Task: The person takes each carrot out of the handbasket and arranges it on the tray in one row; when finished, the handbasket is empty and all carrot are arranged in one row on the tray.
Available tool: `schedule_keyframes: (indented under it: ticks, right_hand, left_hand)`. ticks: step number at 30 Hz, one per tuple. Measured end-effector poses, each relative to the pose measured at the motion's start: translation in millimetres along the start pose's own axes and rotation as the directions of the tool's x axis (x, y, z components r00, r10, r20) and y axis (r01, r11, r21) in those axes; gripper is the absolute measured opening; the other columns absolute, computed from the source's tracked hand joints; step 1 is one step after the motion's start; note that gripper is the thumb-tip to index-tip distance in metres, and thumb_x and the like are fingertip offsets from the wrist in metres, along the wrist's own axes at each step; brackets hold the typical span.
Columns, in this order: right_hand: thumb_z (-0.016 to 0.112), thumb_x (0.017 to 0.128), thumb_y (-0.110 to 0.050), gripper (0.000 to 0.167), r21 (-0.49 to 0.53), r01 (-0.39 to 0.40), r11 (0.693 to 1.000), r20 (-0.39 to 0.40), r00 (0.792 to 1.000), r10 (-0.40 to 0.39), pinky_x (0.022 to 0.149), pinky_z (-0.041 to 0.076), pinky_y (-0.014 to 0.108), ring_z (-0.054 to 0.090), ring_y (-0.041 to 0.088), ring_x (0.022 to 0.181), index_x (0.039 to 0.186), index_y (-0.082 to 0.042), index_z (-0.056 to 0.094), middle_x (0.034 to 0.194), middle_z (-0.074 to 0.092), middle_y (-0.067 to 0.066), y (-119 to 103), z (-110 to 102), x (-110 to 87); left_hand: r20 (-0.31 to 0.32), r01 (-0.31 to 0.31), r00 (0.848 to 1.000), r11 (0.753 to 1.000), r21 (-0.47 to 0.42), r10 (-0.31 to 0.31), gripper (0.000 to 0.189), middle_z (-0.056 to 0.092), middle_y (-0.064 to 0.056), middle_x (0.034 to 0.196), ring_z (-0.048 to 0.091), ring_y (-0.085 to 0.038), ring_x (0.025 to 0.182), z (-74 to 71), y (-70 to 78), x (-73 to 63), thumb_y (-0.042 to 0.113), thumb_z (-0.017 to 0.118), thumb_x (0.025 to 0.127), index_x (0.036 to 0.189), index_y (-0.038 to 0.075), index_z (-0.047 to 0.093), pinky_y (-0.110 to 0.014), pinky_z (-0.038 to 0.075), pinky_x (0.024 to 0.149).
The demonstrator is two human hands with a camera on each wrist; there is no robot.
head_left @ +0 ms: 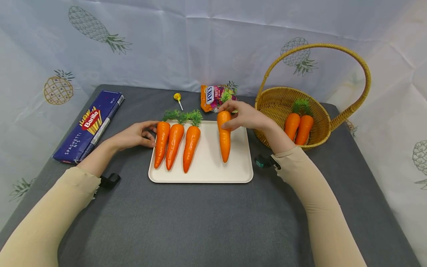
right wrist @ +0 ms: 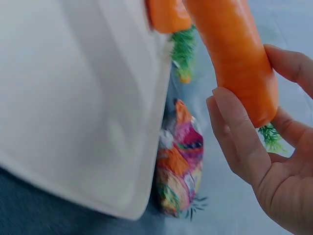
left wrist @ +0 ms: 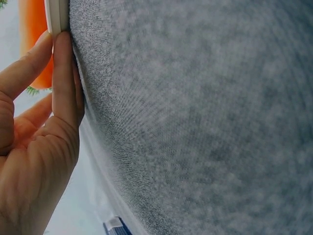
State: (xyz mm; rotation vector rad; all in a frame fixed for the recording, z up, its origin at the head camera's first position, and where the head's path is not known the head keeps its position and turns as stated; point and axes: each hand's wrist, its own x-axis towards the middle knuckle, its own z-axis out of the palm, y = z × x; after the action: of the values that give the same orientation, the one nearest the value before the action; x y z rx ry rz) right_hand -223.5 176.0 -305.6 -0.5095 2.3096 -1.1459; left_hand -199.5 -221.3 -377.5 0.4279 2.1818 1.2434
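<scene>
Head view: between spaghetti box (head_left: 88, 128) and basket (head_left: 273, 102), left fingers (head_left: 148, 142) pinch tray (head_left: 208, 155), right fingers (head_left: 231, 124) grip a carrot (head_left: 225, 142).

Your carrots (head_left: 191, 148) are orange, tops (head_left: 195, 117) green; your tray (head_left: 213, 168) is cream, tablecloth (head_left: 200, 222) plain grey, sleeves (head_left: 46, 215) beige, basket (head_left: 271, 101) golden-brown, pasta box (head_left: 88, 128) blue, backdrop (head_left: 200, 55) white, pineapple-patterned.

Tabletop set-up, grey fabric-covered table (head_left: 207, 222), pineapple-print sheeting (head_left: 163, 48) behind and at both sides (room beyond hidden)
</scene>
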Motion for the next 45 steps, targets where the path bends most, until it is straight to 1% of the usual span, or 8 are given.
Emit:
schedule_keyframes:
  ticks: [5,11,16,20,26,32,39,45]
  right_hand:
    - [0.075,0.086,-0.017,0.05,0.007,0.007,1.0,0.016,1.0,-0.007,0.087,0.058,0.049,0.061,0.03,0.11,0.13,-0.014,0.053,0.125,0.05,0.014,0.0,10.8,6.6]
    - [0.076,0.085,-0.018,0.049,0.016,-0.003,1.0,0.012,1.0,0.003,0.086,0.059,0.047,0.056,0.031,0.11,0.129,-0.014,0.054,0.121,0.05,0.014,-0.7,21.5,12.4]
    - [0.077,0.084,-0.019,0.048,0.038,-0.018,0.999,-0.005,1.0,0.018,0.083,0.06,0.047,0.058,0.03,0.107,0.127,-0.015,0.056,0.118,0.051,0.014,-1.7,29.2,17.7]
    - [0.077,0.084,-0.019,0.048,0.054,-0.028,0.998,0.001,1.0,0.028,0.082,0.06,0.045,0.06,0.028,0.105,0.127,-0.015,0.056,0.117,0.052,0.014,-1.3,35.0,22.1]
    - [0.077,0.084,-0.02,0.05,0.029,-0.03,0.999,0.015,0.999,0.029,0.08,0.061,0.04,0.061,0.027,0.104,0.129,-0.015,0.055,0.117,0.052,0.014,0.0,44.0,27.8]
    - [0.077,0.083,-0.021,0.049,-0.008,-0.036,0.999,0.02,0.999,0.037,0.076,0.06,0.035,0.059,0.026,0.104,0.127,-0.017,0.057,0.117,0.054,0.013,-0.6,51.8,31.2]
    - [0.076,0.083,-0.019,0.048,0.013,-0.049,0.999,0.046,0.998,0.048,0.076,0.061,0.034,0.06,0.025,0.101,0.127,-0.015,0.057,0.116,0.054,0.013,3.6,57.1,35.9]
    - [0.076,0.083,-0.021,0.049,0.007,-0.063,0.998,0.046,0.997,0.062,0.077,0.06,0.032,0.06,0.025,0.1,0.128,-0.016,0.057,0.114,0.053,0.013,6.5,59.9,38.4]
  left_hand:
    - [0.002,-0.013,1.0,1.0,-0.006,0.013,0.084,0.039,-0.024,0.136,0.062,-0.002,0.087,0.1,0.6,-0.8,0.0,0.065,0.091,0.157,0.0,0.014,-0.021,0.054,0.076]
    - [-0.002,-0.005,1.0,1.0,-0.003,0.005,0.084,0.039,-0.024,0.137,0.062,-0.001,0.087,-0.8,-0.1,-0.8,-0.001,0.065,0.09,0.157,0.0,0.014,-0.021,0.054,0.076]
    - [-0.005,-0.006,1.0,1.0,0.006,0.006,0.084,0.04,-0.023,0.136,0.062,-0.001,0.087,-1.2,-0.8,0.0,-0.001,0.065,0.09,0.157,0.001,0.015,-0.021,0.054,0.076]
    - [-0.004,-0.016,1.0,1.0,0.007,0.016,0.084,0.04,-0.024,0.135,0.062,-0.001,0.088,-1.6,-0.7,0.8,0.0,0.066,0.09,0.157,0.0,0.015,-0.021,0.054,0.077]
    - [0.002,-0.018,1.0,1.0,0.0,0.018,0.084,0.04,-0.024,0.136,0.062,-0.001,0.088,-2.2,-1.4,1.5,0.0,0.065,0.09,0.157,0.001,0.015,-0.021,0.054,0.077]
    - [0.005,-0.018,1.0,1.0,0.001,0.018,0.084,0.04,-0.023,0.137,0.061,-0.002,0.089,-2.1,-2.0,1.4,0.001,0.065,0.091,0.158,0.002,0.014,-0.022,0.054,0.077]
    - [0.005,-0.018,1.0,1.0,-0.002,0.018,0.084,0.039,-0.024,0.137,0.061,-0.002,0.089,-1.6,-2.5,0.9,0.001,0.065,0.091,0.158,0.002,0.014,-0.022,0.054,0.077]
    - [0.005,-0.016,1.0,1.0,0.0,0.016,0.084,0.039,-0.024,0.137,0.061,-0.001,0.089,-1.8,-1.8,0.5,0.0,0.065,0.091,0.157,0.001,0.013,-0.022,0.054,0.077]
